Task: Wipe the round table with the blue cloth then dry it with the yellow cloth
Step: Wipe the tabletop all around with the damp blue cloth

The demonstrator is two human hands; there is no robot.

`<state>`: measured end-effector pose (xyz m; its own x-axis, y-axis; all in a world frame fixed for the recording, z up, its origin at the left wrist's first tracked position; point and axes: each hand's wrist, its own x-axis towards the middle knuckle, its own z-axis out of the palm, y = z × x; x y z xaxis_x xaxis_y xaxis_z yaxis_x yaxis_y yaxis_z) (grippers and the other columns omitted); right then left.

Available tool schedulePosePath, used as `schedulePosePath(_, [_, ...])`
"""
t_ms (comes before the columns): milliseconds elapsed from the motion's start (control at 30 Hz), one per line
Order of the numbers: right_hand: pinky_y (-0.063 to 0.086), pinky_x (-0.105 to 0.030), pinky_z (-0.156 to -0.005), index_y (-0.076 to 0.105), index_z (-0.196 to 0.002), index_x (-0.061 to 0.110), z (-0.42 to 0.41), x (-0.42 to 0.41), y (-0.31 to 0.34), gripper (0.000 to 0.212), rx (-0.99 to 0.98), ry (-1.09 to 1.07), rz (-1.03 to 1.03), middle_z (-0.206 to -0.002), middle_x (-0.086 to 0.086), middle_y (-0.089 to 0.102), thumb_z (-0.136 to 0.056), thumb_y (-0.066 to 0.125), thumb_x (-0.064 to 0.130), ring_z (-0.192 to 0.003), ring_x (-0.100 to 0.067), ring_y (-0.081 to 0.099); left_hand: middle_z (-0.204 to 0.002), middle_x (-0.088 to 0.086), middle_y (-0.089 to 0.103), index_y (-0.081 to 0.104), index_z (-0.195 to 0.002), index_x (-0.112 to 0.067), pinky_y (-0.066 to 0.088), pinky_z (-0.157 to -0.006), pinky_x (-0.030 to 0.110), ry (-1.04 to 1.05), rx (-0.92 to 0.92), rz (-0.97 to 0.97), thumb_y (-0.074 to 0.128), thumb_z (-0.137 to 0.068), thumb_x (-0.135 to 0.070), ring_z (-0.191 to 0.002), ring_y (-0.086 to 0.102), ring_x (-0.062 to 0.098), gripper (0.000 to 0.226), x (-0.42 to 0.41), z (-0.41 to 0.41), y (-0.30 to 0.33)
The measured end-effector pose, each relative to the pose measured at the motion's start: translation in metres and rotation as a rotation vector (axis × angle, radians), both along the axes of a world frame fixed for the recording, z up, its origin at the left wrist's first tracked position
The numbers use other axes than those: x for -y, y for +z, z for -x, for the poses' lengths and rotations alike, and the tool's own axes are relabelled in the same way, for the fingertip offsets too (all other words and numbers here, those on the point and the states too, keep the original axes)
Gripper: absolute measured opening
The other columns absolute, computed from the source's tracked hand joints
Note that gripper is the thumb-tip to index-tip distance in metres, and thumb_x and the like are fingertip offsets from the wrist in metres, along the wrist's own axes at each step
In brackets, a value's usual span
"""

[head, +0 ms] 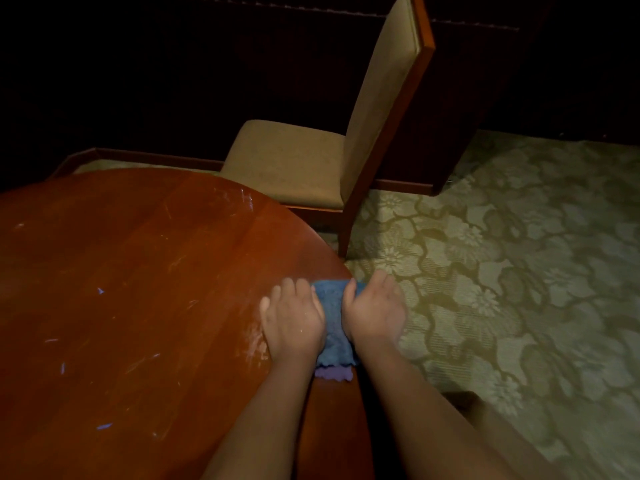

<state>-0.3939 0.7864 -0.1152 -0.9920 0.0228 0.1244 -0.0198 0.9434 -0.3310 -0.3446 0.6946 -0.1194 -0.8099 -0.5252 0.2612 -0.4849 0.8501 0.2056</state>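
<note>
The round wooden table (138, 289) fills the left and lower part of the head view, its top scratched and smeared. A blue cloth (334, 327) lies folded at the table's right edge. My left hand (292, 320) rests flat on the cloth's left side, fingers straight and pointing away from me. My right hand (375, 311) lies on the cloth's right side at the table rim, its thumb curled over the cloth's edge. No yellow cloth is in view.
A wooden chair (311, 161) with tan upholstery stands just beyond the table's far right edge. Patterned green carpet (502, 271) covers the floor to the right. Dark furniture and a wall fill the background.
</note>
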Motion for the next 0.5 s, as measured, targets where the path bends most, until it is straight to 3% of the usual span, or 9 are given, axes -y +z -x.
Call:
schedulePosePath(167, [0.04, -0.034, -0.072, 0.055, -0.107, 0.005, 0.031, 0.017, 0.0, 0.034, 0.109, 0.008, -0.004, -0.108, -0.012, 0.058, -0.098, 0.037, 0.032, -0.104, -0.028, 0.053, -0.07, 0.005, 0.053, 0.057, -0.073, -0.015, 0.039, -0.063, 0.038, 0.051, 0.02, -0.017, 0.035, -0.091, -0.025, -0.066, 0.051, 0.025, 0.03, 0.008, 0.029, -0.002])
schedulePosePath(333, [0.038, -0.036, -0.058, 0.054, -0.084, 0.005, 0.037, 0.022, 0.0, 0.014, -0.135, 0.141, -0.015, -0.083, -0.015, 0.054, -0.083, 0.058, 0.019, -0.077, -0.033, 0.054, -0.081, 0.005, 0.055, 0.058, -0.084, -0.015, 0.038, -0.07, 0.039, 0.06, 0.074, -0.069, 0.04, -0.096, -0.025, -0.075, 0.052, 0.025, 0.024, 0.011, 0.033, 0.001])
schedulePosePath(400, [0.038, -0.035, -0.056, 0.051, -0.079, 0.01, 0.034, 0.02, 0.002, 0.012, -0.247, 0.222, -0.08, -0.077, -0.011, 0.052, -0.081, 0.051, 0.022, -0.07, -0.029, 0.051, -0.086, 0.004, 0.056, 0.057, -0.089, -0.016, 0.037, -0.074, 0.038, 0.058, 0.087, -0.075, 0.036, -0.098, -0.027, -0.08, 0.053, 0.024, 0.025, 0.011, 0.028, 0.003])
schedulePosePath(500, [0.029, -0.031, -0.052, 0.054, -0.077, 0.009, 0.03, 0.011, -0.002, 0.02, -0.197, 0.409, -0.037, -0.074, -0.011, 0.054, -0.091, 0.05, 0.022, -0.063, -0.029, 0.054, -0.09, 0.001, 0.055, 0.055, -0.094, -0.02, 0.038, -0.078, 0.035, 0.06, 0.119, -0.08, 0.03, -0.1, -0.031, -0.084, 0.053, 0.021, 0.028, 0.012, 0.016, 0.003])
